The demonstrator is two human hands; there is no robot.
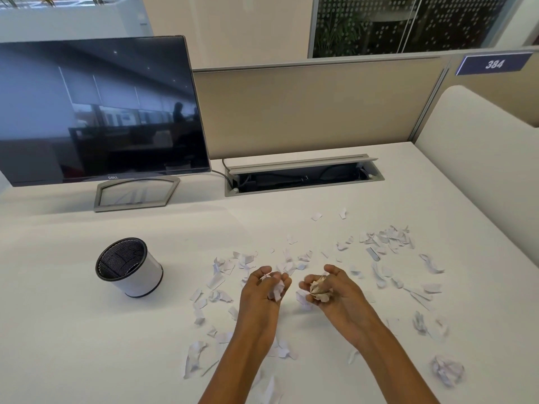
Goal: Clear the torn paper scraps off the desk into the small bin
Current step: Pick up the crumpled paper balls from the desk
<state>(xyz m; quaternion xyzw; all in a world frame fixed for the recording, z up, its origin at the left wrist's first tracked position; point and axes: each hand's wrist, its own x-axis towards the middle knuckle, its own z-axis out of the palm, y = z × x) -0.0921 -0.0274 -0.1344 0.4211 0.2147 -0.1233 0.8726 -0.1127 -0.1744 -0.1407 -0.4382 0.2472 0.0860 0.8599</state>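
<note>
Gathering has only begun: the left hand (267, 287) grips a few white scraps and the right hand (326, 287) clutches a crumpled wad, while most torn paper scraps (382, 243) litter the surface (73, 345), right of the small bin (129, 266).

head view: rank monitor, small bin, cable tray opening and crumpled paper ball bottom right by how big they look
1. monitor
2. cable tray opening
3. small bin
4. crumpled paper ball
The ball lies nearest the camera and still looks smallest.

"DELL" on the monitor (99, 112) lower bezel, "384" on the blue partition sign (493, 64)
</note>
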